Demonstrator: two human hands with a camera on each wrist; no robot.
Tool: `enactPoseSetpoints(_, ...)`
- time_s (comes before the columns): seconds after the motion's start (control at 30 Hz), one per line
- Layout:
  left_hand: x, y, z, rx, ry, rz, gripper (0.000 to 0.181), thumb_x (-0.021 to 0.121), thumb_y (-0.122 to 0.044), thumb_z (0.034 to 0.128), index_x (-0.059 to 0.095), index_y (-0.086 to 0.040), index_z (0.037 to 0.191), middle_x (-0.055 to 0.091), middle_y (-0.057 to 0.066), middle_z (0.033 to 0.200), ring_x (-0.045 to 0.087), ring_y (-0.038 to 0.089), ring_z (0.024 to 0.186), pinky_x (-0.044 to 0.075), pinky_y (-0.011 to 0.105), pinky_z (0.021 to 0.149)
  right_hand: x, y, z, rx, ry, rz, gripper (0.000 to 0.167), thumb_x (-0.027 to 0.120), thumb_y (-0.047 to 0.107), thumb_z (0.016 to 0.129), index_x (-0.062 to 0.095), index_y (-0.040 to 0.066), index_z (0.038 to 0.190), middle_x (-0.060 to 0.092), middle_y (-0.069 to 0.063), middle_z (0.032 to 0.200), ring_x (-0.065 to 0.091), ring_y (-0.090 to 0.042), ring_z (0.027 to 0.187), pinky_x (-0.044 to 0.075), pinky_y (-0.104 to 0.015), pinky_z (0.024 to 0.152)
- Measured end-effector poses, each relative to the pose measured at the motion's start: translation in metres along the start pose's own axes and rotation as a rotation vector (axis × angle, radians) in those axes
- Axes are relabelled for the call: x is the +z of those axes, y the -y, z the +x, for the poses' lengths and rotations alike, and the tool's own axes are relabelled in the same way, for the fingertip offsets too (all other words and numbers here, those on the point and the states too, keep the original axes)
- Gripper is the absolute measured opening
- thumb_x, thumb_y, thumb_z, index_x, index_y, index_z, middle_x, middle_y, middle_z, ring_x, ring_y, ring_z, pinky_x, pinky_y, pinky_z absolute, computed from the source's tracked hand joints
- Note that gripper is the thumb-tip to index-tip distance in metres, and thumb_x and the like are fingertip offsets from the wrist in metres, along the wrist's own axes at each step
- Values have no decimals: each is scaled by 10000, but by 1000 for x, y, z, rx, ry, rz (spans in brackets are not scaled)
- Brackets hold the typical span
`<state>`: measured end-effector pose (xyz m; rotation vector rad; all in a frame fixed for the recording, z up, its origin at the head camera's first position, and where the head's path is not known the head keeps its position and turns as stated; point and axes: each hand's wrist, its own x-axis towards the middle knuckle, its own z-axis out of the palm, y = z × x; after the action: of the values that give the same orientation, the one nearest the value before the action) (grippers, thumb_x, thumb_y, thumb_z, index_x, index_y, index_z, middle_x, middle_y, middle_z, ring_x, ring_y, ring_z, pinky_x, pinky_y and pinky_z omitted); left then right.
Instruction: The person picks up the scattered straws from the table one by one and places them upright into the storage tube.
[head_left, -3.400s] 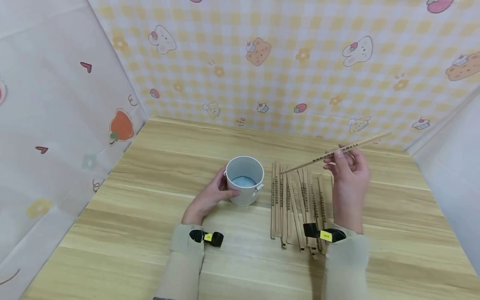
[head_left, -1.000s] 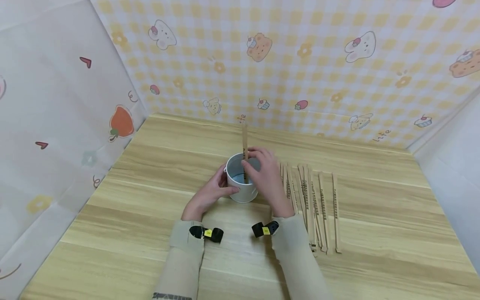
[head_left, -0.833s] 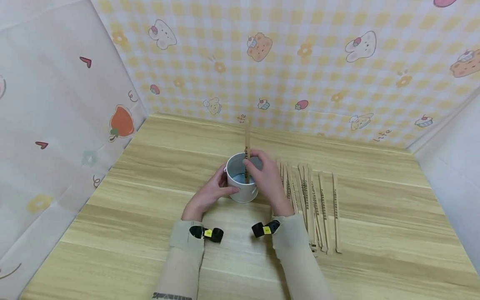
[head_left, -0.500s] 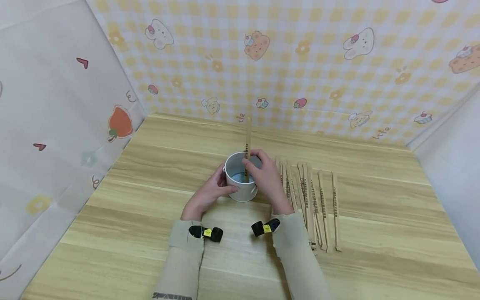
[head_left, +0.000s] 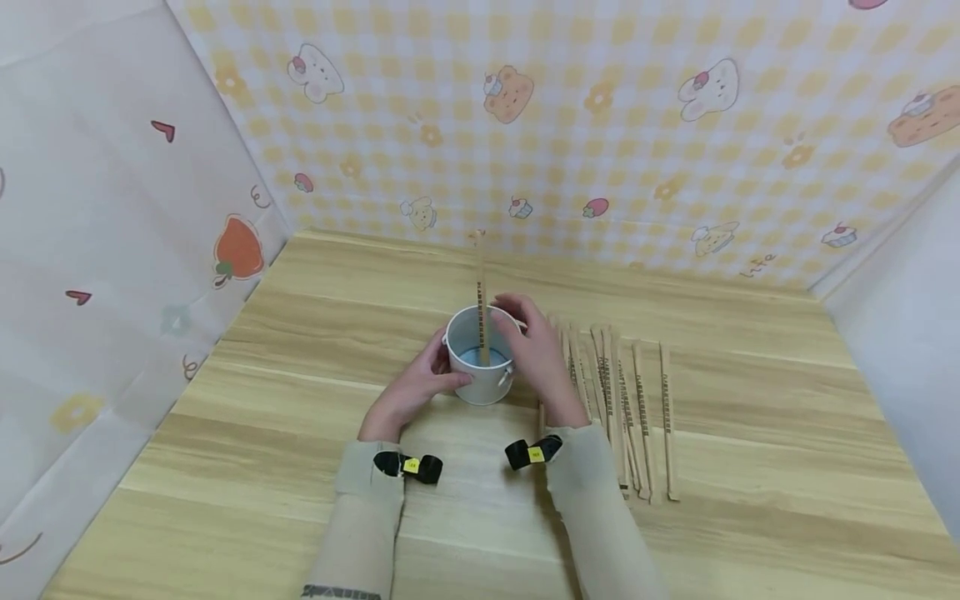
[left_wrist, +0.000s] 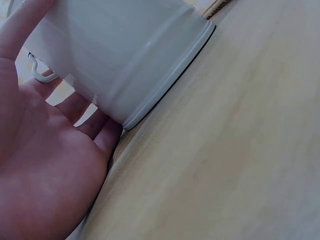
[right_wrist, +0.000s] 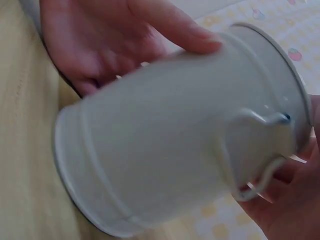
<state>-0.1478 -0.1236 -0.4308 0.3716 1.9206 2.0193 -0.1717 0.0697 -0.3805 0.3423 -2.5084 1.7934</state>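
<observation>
A white metal bucket (head_left: 483, 386) with small side handles stands on the wooden table. My left hand (head_left: 420, 383) grips it from the left, thumb in front and fingers behind; the left wrist view shows the palm (left_wrist: 45, 150) beside its wall. One long straw in a brown paper wrapper (head_left: 482, 304) stands in the bucket, its upper part rising above the rim. My right hand (head_left: 536, 350) is at the right of the rim, thumb apart from the straw. In the right wrist view its fingers (right_wrist: 295, 200) are by the bucket's handle (right_wrist: 232, 155).
Several paper-wrapped straws (head_left: 641, 417) lie roughly side by side on the table (head_left: 750, 467) to the right of the bucket, partly behind the right forearm. A yellow checked cloth (head_left: 600, 150) hangs along the back, and a white one (head_left: 135, 217) on the left.
The right hand brought a straw from the right over to the bucket and lowered it in. Now it has let go, and the straw leans slightly left. The left hand stays on the bucket.
</observation>
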Motion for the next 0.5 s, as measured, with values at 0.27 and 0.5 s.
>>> enactPoseSetpoints(0.27,-4,16,4,30,-10,15,818,715,-149,745,239,-313,1389,300,12,1397,218,173,1305,163,375,1065,-29,5,-4,-3,-105,-28,421,481,395,899,482,160,1248,554,18,1177,478,-129,1112,393,-324,934)
enactPoseSetpoints(0.5,-4,15,5,48,-1,0,839,725,-177,734,224,-267,1402,290,41,1401,195,200,1314,135,401,1070,-71,4,-14,19,-157,-96,477,482,395,898,420,192,1325,499,-12,1260,445,-152,1147,370,-358,960)
